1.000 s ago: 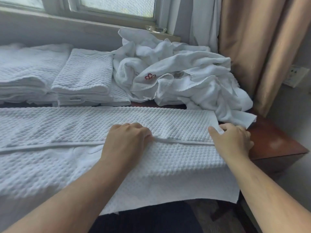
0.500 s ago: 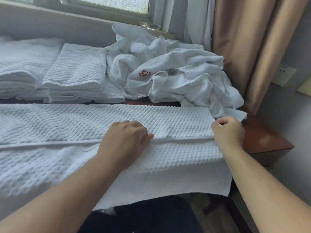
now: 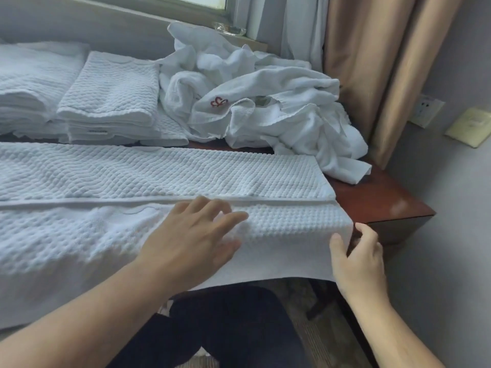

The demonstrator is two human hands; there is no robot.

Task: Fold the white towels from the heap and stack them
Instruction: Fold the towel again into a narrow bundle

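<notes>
Two hands have been shifted on the towel (image 3: 132,176) spread over the tabletop (image 3: 372,197): the left hand (image 3: 194,240) is pressed flat, fingers released; the hanging near edge is now pinched by the right hand (image 3: 356,258), a second fold judged imminent.

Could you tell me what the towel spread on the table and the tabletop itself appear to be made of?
The spread towel looks like white cotton in a waffle weave: raised bumps in rows and a flat hemmed border. The tabletop seems to be reddish-brown wood or veneer with a glossy finish: it mirrors a pale highlight.
</notes>
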